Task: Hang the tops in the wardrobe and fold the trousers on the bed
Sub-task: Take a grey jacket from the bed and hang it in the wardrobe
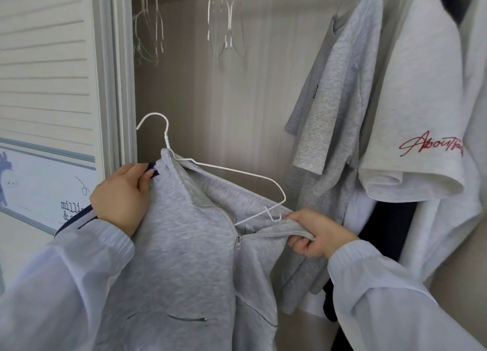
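**Grey zip top half on its hanger**

The left hand (121, 197) pinches the grey zip top (179, 245) at one shoulder, already over the white hanger (210, 166). The right hand (316, 234) grips the loose collar edge below the hanger's bare end. That shoulder likely needs pulling over next. Beyond the hanger, empty hangers (226, 24) and hung T-shirts (342, 100) wait in the wardrobe.

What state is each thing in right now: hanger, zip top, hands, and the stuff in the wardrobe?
White hanger: left arm inside the top, right arm bare.
Grey zip top: zip open, half on the hanger.
Left hand: gripping the top's left shoulder.
Right hand: gripping the top's right front edge.
Grey T-shirt: hung.
White T-shirt: hung.
Spare hangers: empty, hanging.
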Motion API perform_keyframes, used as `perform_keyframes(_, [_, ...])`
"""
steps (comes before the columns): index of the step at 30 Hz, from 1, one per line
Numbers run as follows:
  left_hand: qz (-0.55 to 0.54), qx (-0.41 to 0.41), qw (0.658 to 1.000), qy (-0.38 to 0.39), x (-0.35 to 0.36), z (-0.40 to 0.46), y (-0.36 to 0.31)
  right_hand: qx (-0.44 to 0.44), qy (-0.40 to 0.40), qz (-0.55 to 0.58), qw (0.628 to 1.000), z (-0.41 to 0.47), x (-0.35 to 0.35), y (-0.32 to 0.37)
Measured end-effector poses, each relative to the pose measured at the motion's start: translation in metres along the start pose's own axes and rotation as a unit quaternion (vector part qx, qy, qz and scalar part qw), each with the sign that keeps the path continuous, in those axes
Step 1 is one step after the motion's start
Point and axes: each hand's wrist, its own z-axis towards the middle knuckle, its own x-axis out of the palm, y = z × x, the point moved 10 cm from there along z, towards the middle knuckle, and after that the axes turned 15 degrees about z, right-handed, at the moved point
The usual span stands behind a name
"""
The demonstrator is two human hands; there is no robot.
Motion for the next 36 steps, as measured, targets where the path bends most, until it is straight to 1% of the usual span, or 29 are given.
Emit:
perform_keyframes(2, [0.009,0.018,1.0,-0.014,-0.003,0.001,-0.001,0.011,0.011,0.0,1.0,-0.001,0.003,-0.005])
perform_keyframes(3, [0.019,0.045,0.998,-0.027,-0.004,0.001,-0.003,0.013,0.012,0.007,1.0,-0.001,0.002,-0.006])
perform_keyframes(5, [0.051,0.134,0.988,-0.061,-0.009,-0.004,-0.011,0.007,-0.006,0.037,0.999,-0.001,-0.004,-0.004])
perform_keyframes(7, [0.074,0.233,0.965,-0.094,-0.014,-0.017,-0.018,-0.007,-0.036,0.076,0.996,0.001,-0.014,0.0])
perform_keyframes(10, [0.089,0.356,0.927,-0.083,-0.015,-0.04,-0.025,-0.039,-0.068,0.105,0.991,0.003,-0.021,0.007])
perform_keyframes(12, [0.091,0.388,0.915,-0.066,-0.018,-0.049,-0.026,-0.071,-0.077,0.097,0.99,0.0,-0.016,0.015])
perform_keyframes(14, [0.094,0.395,0.912,-0.051,-0.018,-0.056,-0.029,-0.114,-0.082,0.094,0.986,-0.007,-0.003,0.026])
perform_keyframes(15, [0.094,0.399,0.911,-0.044,-0.018,-0.061,-0.034,-0.151,-0.081,0.082,0.982,-0.011,0.008,0.035])
perform_keyframes(17, [0.088,0.405,0.91,-0.017,-0.017,-0.072,-0.047,-0.257,-0.085,0.037,0.962,-0.027,0.031,0.059])
perform_keyframes(19, [0.089,0.39,0.916,0.03,-0.009,-0.079,-0.059,-0.371,-0.082,-0.054,0.923,-0.052,0.06,0.076])
perform_keyframes(20, [0.096,0.352,0.929,0.069,-0.005,-0.074,-0.061,-0.417,-0.06,-0.108,0.901,-0.067,0.08,0.079])
perform_keyframes(21, [0.093,0.285,0.947,0.118,0.001,-0.065,-0.056,-0.447,-0.018,-0.162,0.879,-0.08,0.101,0.075])
perform_keyframes(22, [0.076,0.192,0.964,0.168,0.007,-0.053,-0.043,-0.463,0.043,-0.221,0.857,-0.092,0.122,0.065])
perform_keyframes(23, [0.032,0.093,0.97,0.224,0.015,-0.044,-0.03,-0.462,0.105,-0.296,0.829,-0.101,0.14,0.049])
perform_keyframes(24, [-0.023,0.013,0.966,0.257,0.02,-0.039,-0.02,-0.448,0.159,-0.395,0.786,-0.107,0.155,0.029])
perform_keyframes(25, [-0.065,-0.035,0.961,0.266,0.023,-0.037,-0.014,-0.435,0.19,-0.5,0.725,-0.108,0.163,0.01])
perform_keyframes(26, [-0.088,-0.052,0.961,0.257,0.021,-0.035,-0.014,-0.432,0.204,-0.571,0.668,-0.107,0.165,0.0])
perform_keyframes(27, [-0.104,-0.051,0.967,0.228,0.013,-0.032,-0.017,-0.444,0.203,-0.594,0.64,-0.107,0.163,0.001])
perform_keyframes(28, [-0.126,-0.047,0.972,0.191,0.003,-0.029,-0.02,-0.47,0.182,-0.57,0.649,-0.105,0.158,0.017])
perform_keyframes(29, [-0.153,-0.041,0.974,0.164,-0.003,-0.027,-0.022,-0.502,0.159,-0.509,0.68,-0.106,0.151,0.038])
perform_keyframes(30, [-0.178,-0.038,0.971,0.154,-0.007,-0.027,-0.023,-0.541,0.126,-0.46,0.692,-0.107,0.142,0.06])
perform_keyframes(31, [-0.198,-0.03,0.969,0.148,-0.01,-0.026,-0.024,-0.573,0.091,-0.449,0.679,-0.105,0.135,0.075])
perform_keyframes(33, [-0.234,0.0,0.961,0.145,-0.013,-0.024,-0.032,-0.597,0.021,-0.513,0.617,-0.099,0.131,0.09])
perform_keyframes(34, [-0.257,0.015,0.956,0.141,-0.017,-0.022,-0.037,-0.573,0.007,-0.543,0.614,-0.093,0.13,0.091])
perform_keyframes(35, [-0.275,0.027,0.951,0.136,-0.02,-0.022,-0.041,-0.529,0.011,-0.558,0.639,-0.084,0.127,0.09])
perform_keyframes(36, [-0.284,0.03,0.948,0.137,-0.019,-0.022,-0.044,-0.476,0.043,-0.553,0.682,-0.077,0.127,0.084])
